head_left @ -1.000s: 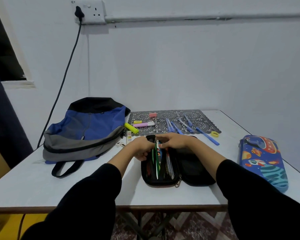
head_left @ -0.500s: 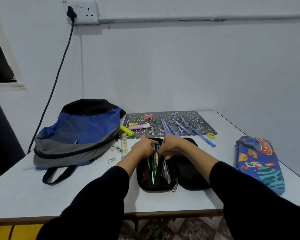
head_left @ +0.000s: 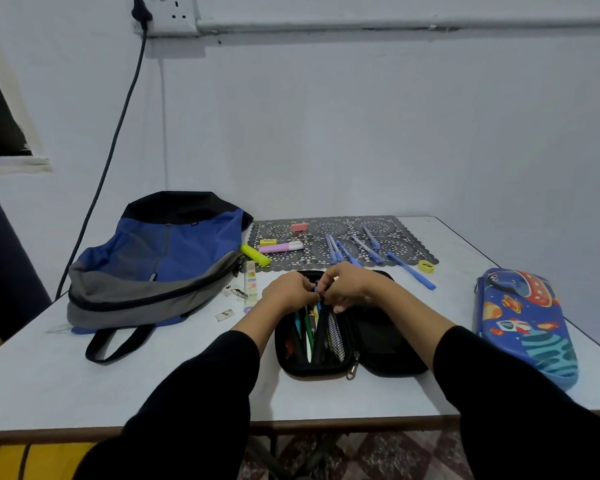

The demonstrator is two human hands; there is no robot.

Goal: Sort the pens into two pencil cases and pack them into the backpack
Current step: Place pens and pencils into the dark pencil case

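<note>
A black pencil case [head_left: 381,344] lies unzipped in front of me, its left half holding several pens, green, white and dark. My left hand [head_left: 286,292] and my right hand [head_left: 347,285] meet over its far end, fingers curled round the tops of the pens [head_left: 310,327], a blue tip showing between them. Several blue pens [head_left: 355,249] lie on a patterned mat [head_left: 409,251] behind the case. A space-print pencil case [head_left: 525,323] rests zipped at the right. The blue and grey backpack [head_left: 153,261] lies at the left.
Yellow [head_left: 255,255] and pink [head_left: 280,247] highlighters, a pink eraser [head_left: 299,226], a yellow sharpener [head_left: 426,266] and a ruler [head_left: 250,282] lie near the mat. A cable [head_left: 118,133] hangs from a wall socket behind the backpack. The table's front edge [head_left: 326,422] runs just beneath my forearms.
Both hands have drawn closer together over the far end of the black case, and their fingers have curled in round the pen tops. The camera has tilted and shifted slightly.
</note>
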